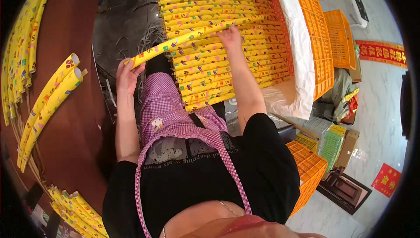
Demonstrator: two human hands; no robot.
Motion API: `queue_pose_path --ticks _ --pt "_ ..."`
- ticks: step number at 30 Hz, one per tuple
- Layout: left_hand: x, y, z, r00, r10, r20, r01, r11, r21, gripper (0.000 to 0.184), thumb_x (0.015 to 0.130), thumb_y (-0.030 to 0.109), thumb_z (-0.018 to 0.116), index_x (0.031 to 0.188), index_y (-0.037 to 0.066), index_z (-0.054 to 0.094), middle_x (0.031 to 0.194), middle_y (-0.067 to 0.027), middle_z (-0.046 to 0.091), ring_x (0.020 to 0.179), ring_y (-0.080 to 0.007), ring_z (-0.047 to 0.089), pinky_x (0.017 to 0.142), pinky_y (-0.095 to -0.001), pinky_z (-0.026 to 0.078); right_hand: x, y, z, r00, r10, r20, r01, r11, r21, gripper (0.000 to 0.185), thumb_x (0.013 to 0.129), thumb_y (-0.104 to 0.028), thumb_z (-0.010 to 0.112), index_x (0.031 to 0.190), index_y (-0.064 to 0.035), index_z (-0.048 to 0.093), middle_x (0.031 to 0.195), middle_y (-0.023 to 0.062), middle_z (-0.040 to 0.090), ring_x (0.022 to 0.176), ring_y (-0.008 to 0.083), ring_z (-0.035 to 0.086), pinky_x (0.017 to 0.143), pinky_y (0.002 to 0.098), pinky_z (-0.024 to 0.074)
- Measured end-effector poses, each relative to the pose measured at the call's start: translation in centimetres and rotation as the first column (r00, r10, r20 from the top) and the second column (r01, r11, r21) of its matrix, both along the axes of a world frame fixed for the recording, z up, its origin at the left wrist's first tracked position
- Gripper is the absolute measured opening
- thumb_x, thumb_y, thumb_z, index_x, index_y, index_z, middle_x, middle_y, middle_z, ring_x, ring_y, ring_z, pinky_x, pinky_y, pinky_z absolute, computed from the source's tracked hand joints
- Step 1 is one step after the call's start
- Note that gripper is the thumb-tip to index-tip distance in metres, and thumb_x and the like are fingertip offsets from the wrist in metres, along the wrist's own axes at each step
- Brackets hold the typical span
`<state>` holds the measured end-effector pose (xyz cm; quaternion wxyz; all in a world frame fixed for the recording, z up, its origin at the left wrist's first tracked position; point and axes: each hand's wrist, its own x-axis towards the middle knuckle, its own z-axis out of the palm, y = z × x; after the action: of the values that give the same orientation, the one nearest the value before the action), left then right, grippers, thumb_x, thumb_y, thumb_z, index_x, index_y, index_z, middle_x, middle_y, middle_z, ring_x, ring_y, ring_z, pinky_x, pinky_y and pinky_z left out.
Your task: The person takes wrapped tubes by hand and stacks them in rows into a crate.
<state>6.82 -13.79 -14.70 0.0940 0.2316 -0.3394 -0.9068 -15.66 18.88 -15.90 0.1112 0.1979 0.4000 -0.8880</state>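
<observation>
Slanting across the middle of the view is a yellow wrapping-paper roll (175,42), printed with small colourful gifts and letters. My left hand (127,75) grips its near left end between thumb and fingers. Further along, my right hand (230,38) has its fingers closed on the same roll, which lies over the stack. Beneath it, many similar yellow rolls (205,67) lie side by side in layers, their far ends inside an orange crate (311,32) tipped on its side. A white liner (302,63) covers the crate's rim.
To the left, a brown table (72,120) carries two loose rolls (50,107), a bundle of rolls (26,50) and another bundle (76,211) near the bottom. Orange crates (306,168) stand behind my right side. Shredded strips (151,37) litter the floor.
</observation>
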Motion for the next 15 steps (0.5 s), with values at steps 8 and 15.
queue_pose_path --ticks 8,15 --pt "-8.1 1.7 -2.8 0.991 -0.115 -0.065 0.117 0.993 0.028 0.018 0.084 0.007 0.053 0.1 0.001 0.048 0.094 -0.0163 0.058 0.081 -0.0279 0.061 0.072 -0.0351 0.053 -7.0 2.6 -4.2 0.99 -0.096 0.103 0.083 0.988 0.128 0.036 0.092 -0.016 0.039 0.122 0.0008 0.03 0.125 0.0121 0.032 0.118 0.0261 0.035 0.104 0.0457 0.0257" --pt "-14.0 3.2 -5.5 0.976 -0.214 -0.035 0.216 0.974 0.074 0.018 0.084 0.009 0.053 0.099 0.001 0.048 0.095 -0.0156 0.058 0.082 -0.0263 0.061 0.073 -0.0339 0.052 -10.6 5.2 -4.2 0.96 -0.258 0.113 0.232 0.951 0.202 0.028 0.091 -0.012 0.042 0.112 0.0042 0.035 0.114 0.0149 0.038 0.113 0.0282 0.038 0.103 0.0464 0.0263"
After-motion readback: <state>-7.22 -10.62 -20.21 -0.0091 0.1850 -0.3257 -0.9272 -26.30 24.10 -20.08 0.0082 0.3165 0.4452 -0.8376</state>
